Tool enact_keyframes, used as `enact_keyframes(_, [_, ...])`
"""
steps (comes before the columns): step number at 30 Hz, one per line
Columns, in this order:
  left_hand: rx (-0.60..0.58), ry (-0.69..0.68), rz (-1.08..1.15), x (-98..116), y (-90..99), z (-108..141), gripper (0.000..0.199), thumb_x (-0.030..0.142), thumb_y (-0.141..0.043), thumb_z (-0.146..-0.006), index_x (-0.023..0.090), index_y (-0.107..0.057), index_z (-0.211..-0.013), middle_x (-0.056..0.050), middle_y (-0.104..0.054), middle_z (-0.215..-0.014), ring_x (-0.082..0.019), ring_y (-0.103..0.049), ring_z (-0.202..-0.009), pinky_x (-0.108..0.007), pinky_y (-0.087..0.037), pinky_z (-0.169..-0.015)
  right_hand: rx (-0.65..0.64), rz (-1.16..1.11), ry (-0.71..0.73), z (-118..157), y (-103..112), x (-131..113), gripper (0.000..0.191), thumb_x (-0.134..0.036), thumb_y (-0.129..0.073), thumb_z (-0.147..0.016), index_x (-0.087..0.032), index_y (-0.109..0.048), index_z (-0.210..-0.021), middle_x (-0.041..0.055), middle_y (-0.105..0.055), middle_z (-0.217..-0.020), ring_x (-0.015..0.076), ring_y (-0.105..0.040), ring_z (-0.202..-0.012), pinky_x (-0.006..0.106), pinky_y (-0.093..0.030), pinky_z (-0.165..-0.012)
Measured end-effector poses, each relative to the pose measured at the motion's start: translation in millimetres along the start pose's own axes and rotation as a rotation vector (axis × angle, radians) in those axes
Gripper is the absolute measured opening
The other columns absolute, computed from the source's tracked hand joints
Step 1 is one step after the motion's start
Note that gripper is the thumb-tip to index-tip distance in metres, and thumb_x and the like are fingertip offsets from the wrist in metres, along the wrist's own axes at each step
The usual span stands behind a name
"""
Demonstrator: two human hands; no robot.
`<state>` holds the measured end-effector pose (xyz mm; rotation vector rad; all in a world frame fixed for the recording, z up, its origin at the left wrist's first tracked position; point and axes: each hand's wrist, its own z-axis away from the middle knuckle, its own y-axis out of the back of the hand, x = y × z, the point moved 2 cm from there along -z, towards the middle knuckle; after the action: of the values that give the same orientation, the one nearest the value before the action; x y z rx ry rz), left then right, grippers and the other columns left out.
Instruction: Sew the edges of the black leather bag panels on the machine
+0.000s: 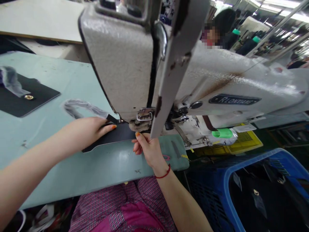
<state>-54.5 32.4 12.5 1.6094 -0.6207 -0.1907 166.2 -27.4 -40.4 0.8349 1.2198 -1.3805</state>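
A black leather-like bag panel point(118, 133) lies on the pale green table, its right end under the head of a sewing machine point(118, 58). My left hand point(94, 130) grips the panel near its left part, thumb on top and fingers partly hidden. A plastic-wrapped handle point(79, 105) loops out behind that hand. Close to the presser foot area, my right hand point(148, 148) pinches the panel's front edge between thumb and curled fingers. The machine's foot and a grey metal bar point(169, 77) partly hide the stitching spot.
A second black panel point(26, 95) with a gold ring and wrapped handle lies at the left of the table point(48, 129). At lower right stands a blue crate point(225, 180) holding black bag pieces. Behind the machine bed is a yellow basket point(251, 141). Another person point(224, 25) is in the background.
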Motion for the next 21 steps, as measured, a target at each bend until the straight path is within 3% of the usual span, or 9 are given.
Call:
enact_keyframes(2, [0.062,0.071,0.011,31,2.1,31,0.039,0.047,-0.042,-0.096,0.019,-0.067,-0.087,-0.008,-0.071,-0.085,-0.025,-0.065,-0.072,-0.036,-0.048,-0.064,0.001,0.023,0.008,1,0,-2,0.053,-0.064,-0.060,-0.086,-0.014,-0.064,-0.069,0.0014,-0.061,-0.056,0.0086,-0.053,-0.044,0.018,-0.042,-0.045])
enact_keyframes(3, [0.152,0.096,0.135,48,0.0,46,0.031,0.043,-0.045,-0.096,0.020,-0.066,-0.092,-0.007,-0.070,-0.090,-0.024,-0.065,-0.081,-0.036,-0.048,-0.073,0.000,0.038,0.013,2,0,-3,0.053,-0.064,-0.060,-0.086,-0.014,-0.064,-0.069,0.0011,-0.061,-0.055,0.0086,-0.053,-0.045,0.018,-0.042,-0.045])
enact_keyframes(4, [0.202,0.125,0.322,65,-6.2,60,0.025,0.037,-0.048,-0.095,0.020,-0.063,-0.085,-0.005,-0.066,-0.083,-0.021,-0.063,-0.078,-0.034,-0.048,-0.074,-0.001,0.054,0.018,3,0,-4,0.052,-0.063,-0.060,-0.087,-0.014,-0.064,-0.070,0.0007,-0.061,-0.055,0.0086,-0.053,-0.045,0.018,-0.042,-0.045])
enact_keyframes(6, [0.091,0.226,0.790,95,-30.6,77,0.026,0.037,-0.051,-0.094,0.019,-0.060,-0.076,-0.002,-0.059,-0.072,-0.015,-0.056,-0.066,-0.027,-0.045,-0.063,0.002,0.089,0.038,4,0,-6,0.051,-0.061,-0.058,-0.089,-0.014,-0.063,-0.069,0.0001,-0.060,-0.054,0.0085,-0.053,-0.045,0.018,-0.042,-0.045])
enact_keyframes(9, [-0.021,0.574,1.507,118,-69.1,73,0.034,0.053,-0.059,-0.087,0.019,-0.060,-0.090,0.003,-0.048,-0.068,-0.009,-0.038,-0.051,-0.021,-0.030,-0.045,0.019,0.139,0.082,5,0,-9,0.050,-0.058,-0.056,-0.091,-0.015,-0.062,-0.066,0.0000,-0.059,-0.054,0.0086,-0.052,-0.045,0.018,-0.041,-0.046])
enact_keyframes(11, [0.001,0.672,1.815,119,-80.6,54,0.046,0.061,-0.066,-0.078,0.017,-0.061,-0.092,0.003,-0.047,-0.070,-0.007,-0.032,-0.050,-0.018,-0.024,-0.043,0.027,0.181,0.107,6,0,-11,0.049,-0.055,-0.056,-0.092,-0.016,-0.059,-0.064,-0.0001,-0.059,-0.055,0.0086,-0.052,-0.045,0.018,-0.041,-0.046])
enact_keyframes(13, [0.049,0.734,1.914,112,-82.6,35,0.050,0.061,-0.074,-0.070,0.014,-0.062,-0.079,0.003,-0.046,-0.067,-0.006,-0.032,-0.052,-0.018,-0.025,-0.044,0.038,0.227,0.124,6,-1,-13,0.046,-0.052,-0.054,-0.094,-0.017,-0.058,-0.064,-0.0006,-0.058,-0.054,0.0087,-0.051,-0.045,0.018,-0.041,-0.047])
enact_keyframes(17, [0.093,0.984,1.807,95,-83.0,18,0.050,0.052,-0.088,-0.053,0.011,-0.064,-0.067,0.002,-0.048,-0.059,-0.008,-0.040,-0.056,-0.018,-0.033,-0.049,0.076,0.310,0.168,7,-1,-15,0.039,-0.044,-0.052,-0.096,-0.017,-0.061,-0.070,-0.0024,-0.054,-0.052,0.0090,-0.049,-0.046,0.019,-0.038,-0.047])
enact_keyframes(21, [0.050,0.907,1.801,89,-86.6,18,0.043,0.046,-0.088,-0.056,0.011,-0.064,-0.061,0.004,-0.044,-0.054,-0.007,-0.034,-0.053,-0.018,-0.031,-0.047,0.097,0.350,0.194,10,0,-17,0.035,-0.040,-0.053,-0.095,-0.017,-0.058,-0.068,-0.0032,-0.052,-0.053,0.0088,-0.047,-0.047,0.019,-0.036,-0.048])
